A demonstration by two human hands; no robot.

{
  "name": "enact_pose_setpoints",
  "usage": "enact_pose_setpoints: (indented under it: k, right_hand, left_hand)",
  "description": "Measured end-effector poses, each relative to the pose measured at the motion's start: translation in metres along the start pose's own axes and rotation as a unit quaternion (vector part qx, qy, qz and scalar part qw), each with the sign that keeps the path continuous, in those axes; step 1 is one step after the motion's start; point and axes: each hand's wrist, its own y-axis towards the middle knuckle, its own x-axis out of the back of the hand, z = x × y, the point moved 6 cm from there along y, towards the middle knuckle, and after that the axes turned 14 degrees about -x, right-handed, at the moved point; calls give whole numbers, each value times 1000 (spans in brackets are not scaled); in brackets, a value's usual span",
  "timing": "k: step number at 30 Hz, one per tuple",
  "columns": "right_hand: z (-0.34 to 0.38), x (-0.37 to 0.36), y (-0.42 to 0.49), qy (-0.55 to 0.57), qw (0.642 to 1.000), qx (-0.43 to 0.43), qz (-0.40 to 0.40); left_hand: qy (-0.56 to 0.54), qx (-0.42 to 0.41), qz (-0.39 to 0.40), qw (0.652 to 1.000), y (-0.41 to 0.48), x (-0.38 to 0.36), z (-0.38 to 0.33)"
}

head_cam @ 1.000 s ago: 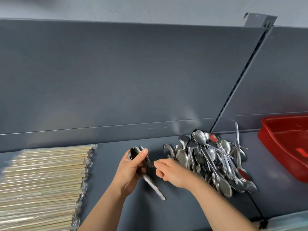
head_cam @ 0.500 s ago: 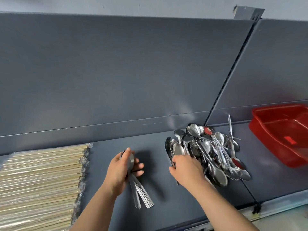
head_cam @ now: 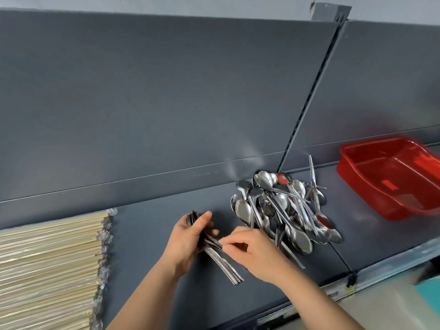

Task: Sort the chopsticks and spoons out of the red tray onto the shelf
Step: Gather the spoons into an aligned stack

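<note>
Left hand (head_cam: 188, 236) clamped around a stacked bundle of metal spoons (head_cam: 217, 256), bowls up by the thumb, handles fanning down and right over the grey shelf (head_cam: 152, 234). Right hand (head_cam: 256, 250) pinched on one handle of that bundle, fingers together. Loose pile of spoons (head_cam: 283, 208) heaped just right of both hands. Wrapped wooden chopsticks (head_cam: 50, 265) laid in rows at far left. Red tray (head_cam: 390, 177) on the shelf at far right, apart from the pile.
</note>
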Motion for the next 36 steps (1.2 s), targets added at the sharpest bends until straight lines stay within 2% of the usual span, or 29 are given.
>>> enact_pose_setpoints:
  k: [1,4,6,10,14,19,21,27,33,36]
  right_hand:
    - [-7,7,0,1,1000,-13,-19]
    - [-32,40,8,-32,987,-63,-141]
    - [-39,54,16,-86,978,-82,-170]
    - [-33,58,33,-191,966,-94,-146]
    - [-30,54,45,-252,958,-64,-119]
    - [-38,58,48,-251,963,-19,-95]
    - [-45,60,50,-254,963,-8,-92]
    - [-51,75,56,-262,962,-1,-77]
    - [-39,63,53,-206,978,41,-13]
    - [-27,54,51,-195,976,93,-3]
  left_hand:
    - [-12,2,-4,1000,0,-3,3]
    - [-17,7,-10,1000,2,-8,8]
    - [-10,8,-8,1000,4,-9,11]
    - [40,-6,-11,999,18,-15,11]
    - [90,-11,0,996,47,-29,1]
    - [210,-7,43,977,63,-59,-1]
    - [246,-15,37,968,66,-66,4]
    - [269,-30,-63,961,62,-48,5]
    - [200,-81,-168,962,41,-33,-5]
    - [159,-119,-221,955,30,-26,-16]
